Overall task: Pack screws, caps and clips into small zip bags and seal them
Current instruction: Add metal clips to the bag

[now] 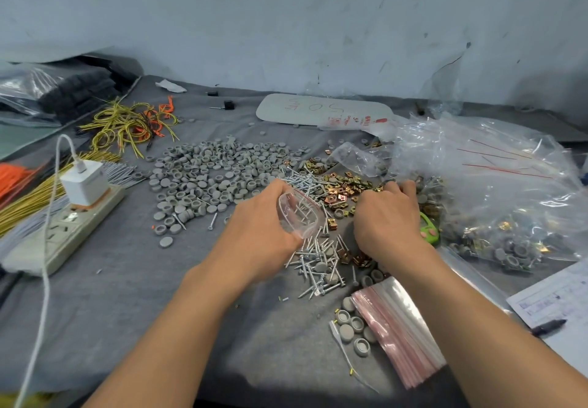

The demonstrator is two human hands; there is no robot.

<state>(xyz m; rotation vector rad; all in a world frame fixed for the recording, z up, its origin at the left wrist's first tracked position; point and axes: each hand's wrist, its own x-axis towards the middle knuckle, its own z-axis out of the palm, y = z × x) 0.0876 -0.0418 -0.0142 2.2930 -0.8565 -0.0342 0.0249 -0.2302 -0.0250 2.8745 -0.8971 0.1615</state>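
The left hand (258,230) gripped a small zip bag (313,221) with its mouth open, a few screws (299,211) inside, just above the table (127,296). The right hand (386,220) lay fingers-down among the brass clips (342,188) — whether it pinched any could not be told. Grey caps (206,172) lay heaped to the left.

I'm counting one left hand (257,226) and one right hand (386,216), one small zip bag (299,213) and one stack of empty zip bags (397,328). I'm seeing one power strip (63,232), one white charger (84,181) plugged into it, and one black pen (549,326) far right of it. Grey caps (210,169), screws (318,264) and brass clips (340,185) are lying in piles beyond counting.
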